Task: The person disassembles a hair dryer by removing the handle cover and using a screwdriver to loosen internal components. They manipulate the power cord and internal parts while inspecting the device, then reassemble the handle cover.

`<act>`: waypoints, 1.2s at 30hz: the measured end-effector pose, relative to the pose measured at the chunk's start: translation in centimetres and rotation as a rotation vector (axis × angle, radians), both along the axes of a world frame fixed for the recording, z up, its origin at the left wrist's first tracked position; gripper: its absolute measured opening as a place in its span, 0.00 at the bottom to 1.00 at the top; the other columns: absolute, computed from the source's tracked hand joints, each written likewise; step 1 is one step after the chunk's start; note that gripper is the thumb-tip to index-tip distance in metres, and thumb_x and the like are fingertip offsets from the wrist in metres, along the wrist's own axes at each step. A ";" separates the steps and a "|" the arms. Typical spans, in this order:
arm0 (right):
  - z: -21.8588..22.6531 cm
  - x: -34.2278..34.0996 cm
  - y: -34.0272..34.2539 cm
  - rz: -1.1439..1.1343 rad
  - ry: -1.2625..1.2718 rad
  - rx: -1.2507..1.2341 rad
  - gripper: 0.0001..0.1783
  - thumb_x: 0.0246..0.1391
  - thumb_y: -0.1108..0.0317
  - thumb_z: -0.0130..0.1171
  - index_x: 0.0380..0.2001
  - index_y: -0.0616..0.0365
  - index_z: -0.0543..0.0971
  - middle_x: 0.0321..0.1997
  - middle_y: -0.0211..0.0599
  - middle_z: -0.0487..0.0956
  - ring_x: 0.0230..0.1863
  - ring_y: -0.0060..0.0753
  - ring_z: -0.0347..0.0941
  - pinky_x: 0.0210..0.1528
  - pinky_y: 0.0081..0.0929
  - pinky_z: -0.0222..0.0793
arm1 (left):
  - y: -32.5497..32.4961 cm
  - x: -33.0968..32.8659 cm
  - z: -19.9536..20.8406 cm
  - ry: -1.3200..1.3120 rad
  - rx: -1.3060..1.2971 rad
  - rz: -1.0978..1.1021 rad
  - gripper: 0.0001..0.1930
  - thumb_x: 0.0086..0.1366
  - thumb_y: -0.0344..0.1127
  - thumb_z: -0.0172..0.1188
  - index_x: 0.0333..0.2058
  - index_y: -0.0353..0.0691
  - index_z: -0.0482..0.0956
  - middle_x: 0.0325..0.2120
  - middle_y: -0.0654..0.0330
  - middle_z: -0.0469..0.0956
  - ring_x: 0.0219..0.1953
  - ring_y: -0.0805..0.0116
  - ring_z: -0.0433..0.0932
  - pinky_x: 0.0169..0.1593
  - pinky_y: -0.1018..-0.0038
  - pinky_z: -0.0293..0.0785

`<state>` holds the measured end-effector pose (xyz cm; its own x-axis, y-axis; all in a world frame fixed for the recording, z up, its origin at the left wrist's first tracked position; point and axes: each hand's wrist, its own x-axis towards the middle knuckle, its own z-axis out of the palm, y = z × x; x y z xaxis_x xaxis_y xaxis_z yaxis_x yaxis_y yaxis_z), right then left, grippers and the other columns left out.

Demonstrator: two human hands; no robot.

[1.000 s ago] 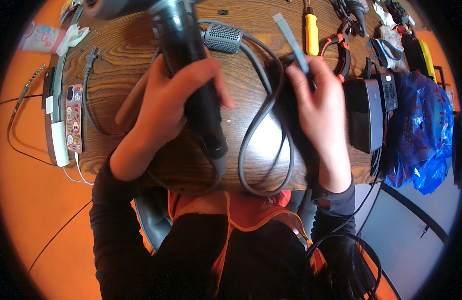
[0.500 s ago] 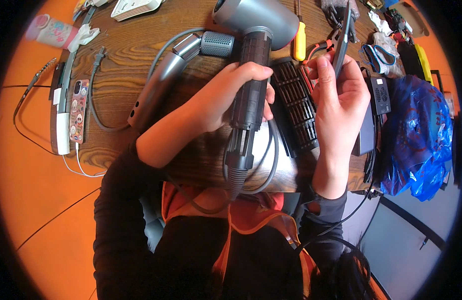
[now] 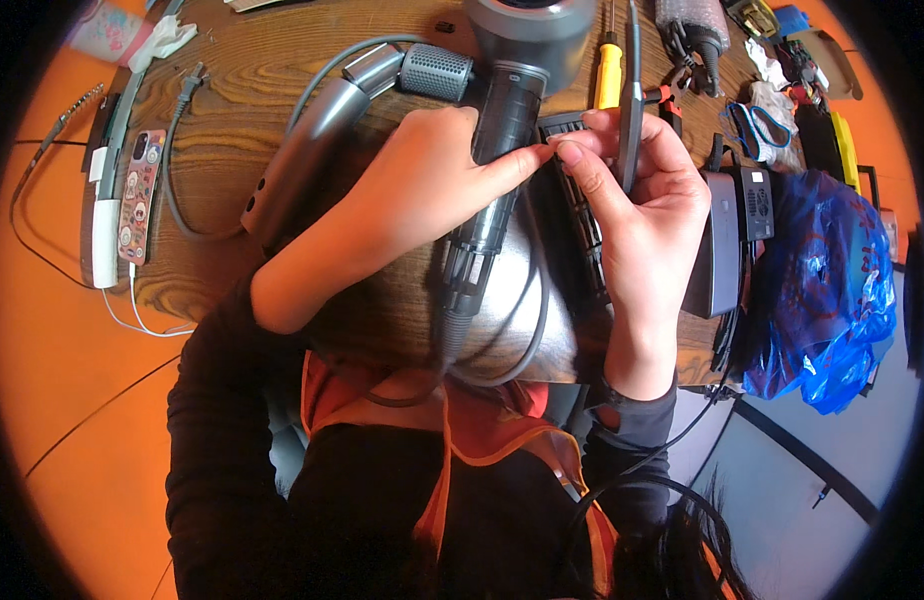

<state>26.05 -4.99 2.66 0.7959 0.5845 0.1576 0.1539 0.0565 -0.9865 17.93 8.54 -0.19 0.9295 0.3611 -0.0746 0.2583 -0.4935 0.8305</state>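
Observation:
A grey hair dryer (image 3: pixel 527 40) lies across the middle of the table, its dark inner handle (image 3: pixel 507 115) exposed and its cord running toward my lap. My left hand (image 3: pixel 427 190) is wrapped round that handle, thumb stretched to the right. Close beside that thumb tip, my right hand (image 3: pixel 650 205) has its thumb and forefinger pinched together; whatever small thing may be between them is hidden. A slim dark tool (image 3: pixel 633 100) stands upright in the right hand, between the fingers. Partly behind the right hand is a black slotted part (image 3: pixel 572 195).
A grey hair styler (image 3: pixel 317 145) with a perforated barrel lies left of the dryer. Beyond my right hand are a yellow screwdriver (image 3: pixel 609 78) and red-handled pliers (image 3: pixel 670 100). A dark box (image 3: pixel 720 235) and blue plastic bag (image 3: pixel 822 290) stand right; a phone (image 3: pixel 142 200) lies far left.
The dryer has been turned, so its round end faces more upward. My right hand has come left, its fingertips now meeting near my left thumb, with the slim tool still held.

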 end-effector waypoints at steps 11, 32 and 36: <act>0.1 -0.1 0.1 0.041 0.008 -0.016 0.17 0.41 0.83 0.58 0.37 0.66 0.70 0.27 0.39 0.78 0.32 0.21 0.74 0.38 0.14 0.67 | 1.1 -1.0 1.0 -0.262 0.136 0.042 0.06 0.48 0.32 0.63 0.24 0.37 0.76 0.14 0.64 0.70 0.16 0.78 0.68 0.19 0.83 0.59; -0.1 -0.7 0.1 0.087 0.104 -0.024 0.16 0.41 0.81 0.59 0.35 0.61 0.66 0.24 0.35 0.78 0.28 0.16 0.72 0.34 0.11 0.66 | 1.5 -0.9 0.7 -0.873 0.695 -0.275 0.07 0.40 0.22 0.62 0.22 0.32 0.75 0.20 0.59 0.72 0.22 0.66 0.73 0.24 0.77 0.70; -0.2 -0.7 0.3 0.073 -0.038 -0.086 0.16 0.41 0.79 0.59 0.35 0.61 0.66 0.24 0.36 0.78 0.28 0.15 0.72 0.32 0.10 0.65 | 1.3 -0.8 0.8 -0.873 0.738 -0.252 0.06 0.41 0.22 0.62 0.21 0.33 0.75 0.21 0.60 0.72 0.24 0.65 0.74 0.25 0.77 0.70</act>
